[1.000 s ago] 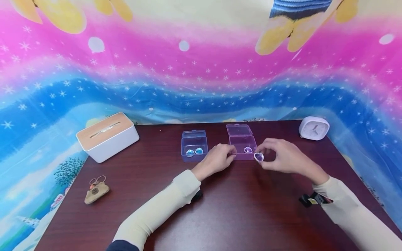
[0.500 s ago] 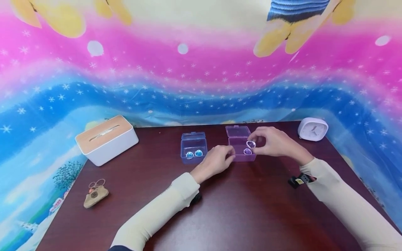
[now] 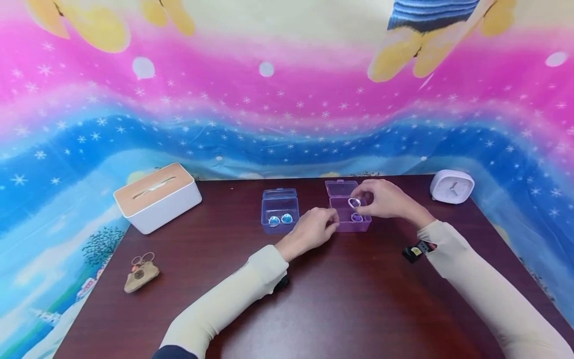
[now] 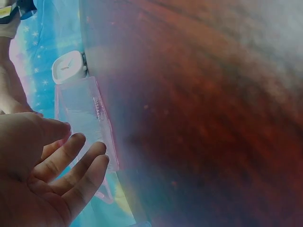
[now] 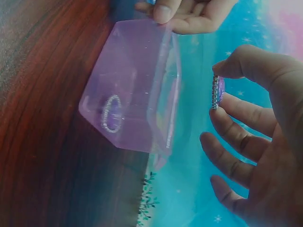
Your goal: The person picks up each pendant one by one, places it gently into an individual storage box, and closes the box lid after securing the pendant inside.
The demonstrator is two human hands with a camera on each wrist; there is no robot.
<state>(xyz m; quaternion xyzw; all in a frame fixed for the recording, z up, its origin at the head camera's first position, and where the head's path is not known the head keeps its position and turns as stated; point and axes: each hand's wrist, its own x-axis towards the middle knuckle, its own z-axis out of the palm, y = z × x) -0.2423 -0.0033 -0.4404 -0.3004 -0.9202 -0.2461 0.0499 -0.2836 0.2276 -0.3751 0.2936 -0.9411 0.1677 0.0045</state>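
A clear purple box [image 3: 352, 227] stands with its lid up near the back of the table. Against its left side is my left hand [image 3: 311, 230], thumb and forefinger gripping the wall at the corner. My right hand [image 3: 384, 200] pinches a purple gem [image 5: 215, 92] with a silvery beaded rim between thumb and fingertips, held over the box opening. Inside the box lies a second purple gem [image 5: 112, 114], near the front right corner. To the left, a clear blue box [image 3: 280, 229], also lid up, contains two blue gems [image 3: 280, 219].
On the left is a white tissue box [image 3: 168, 209] with a wooden top. A tan pouch keychain [image 3: 141, 277] lies nearer the front. At the back right stands a white alarm clock [image 3: 452, 187]. A printed cloth [image 3: 287, 124] hangs behind the table [image 3: 314, 304].
My right hand has carried its gem leftward and slightly back, from beside the purple box to above it. My left hand stays at the box's left side.
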